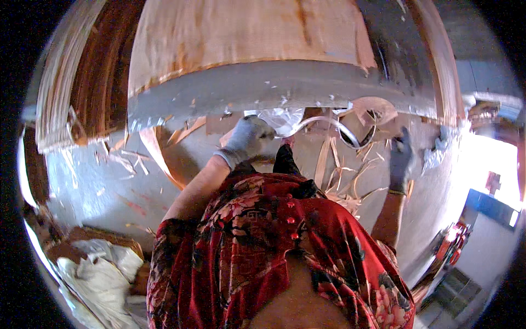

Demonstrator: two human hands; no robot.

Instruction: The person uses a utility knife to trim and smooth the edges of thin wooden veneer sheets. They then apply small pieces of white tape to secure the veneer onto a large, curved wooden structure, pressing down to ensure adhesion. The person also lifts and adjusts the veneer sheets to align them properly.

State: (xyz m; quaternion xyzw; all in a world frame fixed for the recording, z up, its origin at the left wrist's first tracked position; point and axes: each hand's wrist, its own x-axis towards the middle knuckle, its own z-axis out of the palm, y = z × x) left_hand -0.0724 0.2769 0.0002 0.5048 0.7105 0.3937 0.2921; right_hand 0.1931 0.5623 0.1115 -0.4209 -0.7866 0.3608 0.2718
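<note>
White strip [314, 119], long axis curving rightward; left hand [249, 137] clamped on it; right hand [402, 156], grip unclear

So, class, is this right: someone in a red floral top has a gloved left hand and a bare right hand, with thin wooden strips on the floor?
Not quite: the right hand isn't bare; the head view shows a grey glove on it. The red floral top, gloved left hand and thin wooden strips on the floor are correct.

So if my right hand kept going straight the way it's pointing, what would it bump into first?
Probably the near edge of the grey table, just ahead of your right hand; depth is unclear, so it might pass underneath.
</note>
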